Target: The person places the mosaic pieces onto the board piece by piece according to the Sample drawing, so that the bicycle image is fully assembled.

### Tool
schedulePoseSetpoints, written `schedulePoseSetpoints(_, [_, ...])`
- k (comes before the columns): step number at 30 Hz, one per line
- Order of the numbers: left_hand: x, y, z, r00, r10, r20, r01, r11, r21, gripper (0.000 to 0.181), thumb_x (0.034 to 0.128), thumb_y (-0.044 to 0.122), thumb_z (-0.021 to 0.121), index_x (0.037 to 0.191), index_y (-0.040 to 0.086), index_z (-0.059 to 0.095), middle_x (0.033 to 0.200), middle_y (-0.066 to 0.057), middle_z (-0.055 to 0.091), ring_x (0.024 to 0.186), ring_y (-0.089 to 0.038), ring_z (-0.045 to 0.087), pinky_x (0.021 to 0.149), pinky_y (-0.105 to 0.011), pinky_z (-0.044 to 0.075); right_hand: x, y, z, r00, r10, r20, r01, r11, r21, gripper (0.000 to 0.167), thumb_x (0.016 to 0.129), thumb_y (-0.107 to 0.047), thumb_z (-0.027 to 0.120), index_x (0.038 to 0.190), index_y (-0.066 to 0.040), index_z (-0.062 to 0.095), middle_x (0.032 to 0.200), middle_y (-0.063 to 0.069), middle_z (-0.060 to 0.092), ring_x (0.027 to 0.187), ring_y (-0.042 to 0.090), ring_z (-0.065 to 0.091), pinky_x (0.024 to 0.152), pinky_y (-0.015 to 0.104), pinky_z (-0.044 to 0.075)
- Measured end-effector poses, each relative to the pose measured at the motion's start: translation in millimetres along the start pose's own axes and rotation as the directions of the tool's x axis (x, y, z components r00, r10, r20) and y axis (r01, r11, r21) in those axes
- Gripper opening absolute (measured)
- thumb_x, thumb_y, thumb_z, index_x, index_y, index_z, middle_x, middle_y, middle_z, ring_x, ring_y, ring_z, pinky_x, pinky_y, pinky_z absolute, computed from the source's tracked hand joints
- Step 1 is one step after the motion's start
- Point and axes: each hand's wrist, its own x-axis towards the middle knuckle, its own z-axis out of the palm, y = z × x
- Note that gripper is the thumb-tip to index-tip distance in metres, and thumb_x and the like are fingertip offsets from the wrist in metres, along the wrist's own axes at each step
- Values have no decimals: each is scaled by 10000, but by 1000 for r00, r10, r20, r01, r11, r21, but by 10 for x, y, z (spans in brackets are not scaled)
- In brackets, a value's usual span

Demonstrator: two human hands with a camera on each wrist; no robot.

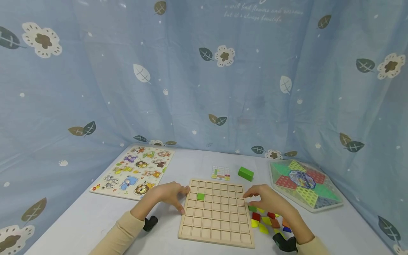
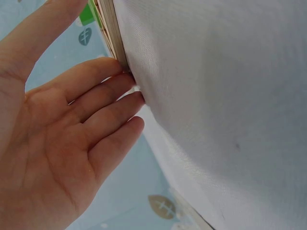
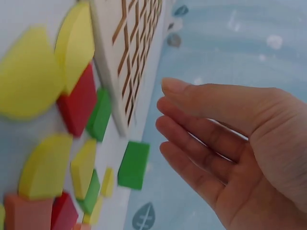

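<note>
A wooden grid board (image 1: 216, 212) lies on the table, with one green square (image 1: 200, 196) in a cell at its upper left. My left hand (image 1: 170, 194) is at the board's left edge, its fingers relaxed; in the left wrist view the fingertips of the left hand (image 2: 81, 120) touch the board's side (image 2: 112, 36). By the board's right edge is my right hand (image 1: 271, 202), fingers loosely bent and holding nothing. The right wrist view shows that hand (image 3: 230, 139) apart from the board (image 3: 112, 62), with a green block (image 3: 134, 165) beyond the board's corner.
Loose coloured blocks (image 1: 263, 228) lie right of the board. Behind it are a small pattern card (image 1: 220, 173) and a long green block (image 1: 245, 174). An animal puzzle board (image 1: 134, 171) lies at left, a hexagonal patterned box (image 1: 304, 184) at right, and a curtain (image 1: 191, 88) hangs behind.
</note>
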Motion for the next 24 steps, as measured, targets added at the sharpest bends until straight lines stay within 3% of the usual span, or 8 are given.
schedulePoseSetpoints(7, [-4, 15, -6, 1000, -12, 4, 12, 1000, 12, 860, 667, 419, 853, 1385, 80, 526, 1438, -53, 480, 1336, -311, 410, 1099, -439, 338, -58, 147, -53, 999, 36, 30, -37, 999, 22, 190, 854, -114, 733, 1040, -76, 714, 995, 27, 699, 928, 288, 631, 795, 476, 544])
schedulePoseSetpoints(15, [-14, 24, -6, 1000, -20, 7, 20, 1000, 6, 865, 662, 415, 856, 1390, 89, 523, 1439, -60, 481, 1331, -320, 415, 1094, -451, 342, -46, 252, 13, 989, 106, 99, -111, 993, 44, 121, 813, -153, 781, 911, -181, 717, 879, -96, 680, 859, 199, 629, 763, 426, 561])
schedulePoseSetpoints(24, [-16, 38, -17, 1000, -18, 12, 18, 1000, -9, 861, 668, 390, 859, 1393, 77, 516, 1446, -63, 472, 1336, -307, 413, 1097, -445, 340, -25, 285, 78, 985, 117, 125, -128, 988, 81, 172, 804, -72, 775, 925, -158, 688, 868, -84, 664, 819, 159, 612, 748, 349, 557])
